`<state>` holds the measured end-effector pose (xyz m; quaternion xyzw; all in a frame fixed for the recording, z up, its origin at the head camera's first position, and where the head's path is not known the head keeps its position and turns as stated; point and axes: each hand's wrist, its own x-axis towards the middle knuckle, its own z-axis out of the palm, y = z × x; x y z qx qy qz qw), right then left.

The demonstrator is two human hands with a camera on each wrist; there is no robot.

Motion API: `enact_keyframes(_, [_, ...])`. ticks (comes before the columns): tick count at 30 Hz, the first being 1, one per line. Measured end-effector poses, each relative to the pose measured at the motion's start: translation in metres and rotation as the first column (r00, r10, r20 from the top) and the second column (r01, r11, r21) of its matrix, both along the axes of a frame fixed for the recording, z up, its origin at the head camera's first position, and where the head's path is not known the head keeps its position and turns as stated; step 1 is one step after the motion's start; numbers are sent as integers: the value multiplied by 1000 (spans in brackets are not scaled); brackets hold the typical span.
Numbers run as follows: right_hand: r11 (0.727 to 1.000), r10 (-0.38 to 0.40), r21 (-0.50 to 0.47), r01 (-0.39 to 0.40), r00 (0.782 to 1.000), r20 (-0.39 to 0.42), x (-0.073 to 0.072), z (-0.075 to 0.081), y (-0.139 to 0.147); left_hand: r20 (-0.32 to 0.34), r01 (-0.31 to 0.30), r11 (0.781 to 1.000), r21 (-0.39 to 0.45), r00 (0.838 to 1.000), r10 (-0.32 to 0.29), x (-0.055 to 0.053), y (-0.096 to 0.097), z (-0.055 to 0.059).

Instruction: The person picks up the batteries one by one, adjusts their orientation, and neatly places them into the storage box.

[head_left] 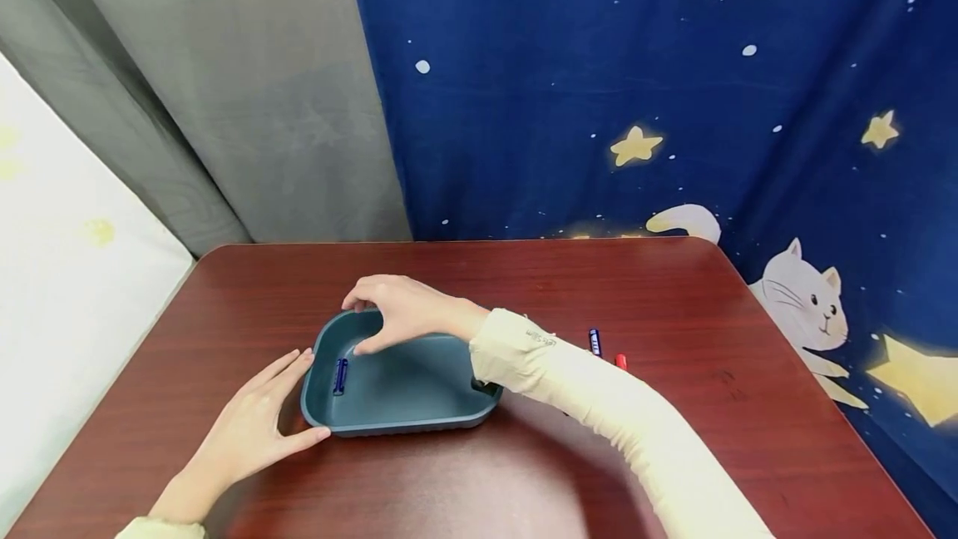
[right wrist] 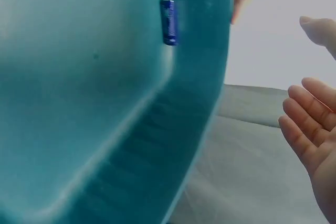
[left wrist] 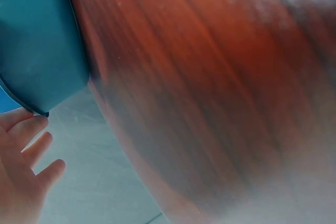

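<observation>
A dark teal plastic basin (head_left: 419,385) stands on the table. In it, near the left end, lies a blue battery (head_left: 340,377), seen closer in the right wrist view as a small cylinder (right wrist: 169,22) by the wall. My left hand (head_left: 250,424) is at the basin's left end, fingers and thumb spread, fingertips touching the rim. Over the basin's far left part reaches my right hand (head_left: 407,308), its thumb above the inside and its fingers by the far rim. Nothing is between the right thumb and fingers in the right wrist view, where the hand (right wrist: 317,124) looks spread.
Beyond my right forearm lie another blue battery (head_left: 595,342) and a red object (head_left: 620,361), partly covered by the sleeve (head_left: 599,406). The reddish-brown table (head_left: 284,273) ends at a grey curtain (head_left: 299,90) and a blue star-patterned curtain (head_left: 524,106).
</observation>
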<state>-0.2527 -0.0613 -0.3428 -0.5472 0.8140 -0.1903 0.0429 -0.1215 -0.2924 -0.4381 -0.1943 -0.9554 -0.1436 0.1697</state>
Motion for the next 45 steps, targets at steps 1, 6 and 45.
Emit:
enact_keyframes(1, [1000, 2, -13, -2, 1000, -2, 0, 3, 4, 3, -1, 1000, -2, 1000, 1, 0, -1, 0])
enact_keyframes(6, [996, -2, -90, -2, 999, -43, 0, 10, 32, -13, 9, 1000, -2, 1000, -9, -1, -1, -1])
enact_keyframes(45, [822, -524, -161, 546, 836, 163, 19, -65, 244, -2, 39, 999, -4, 999, -39, 1, 2, 1])
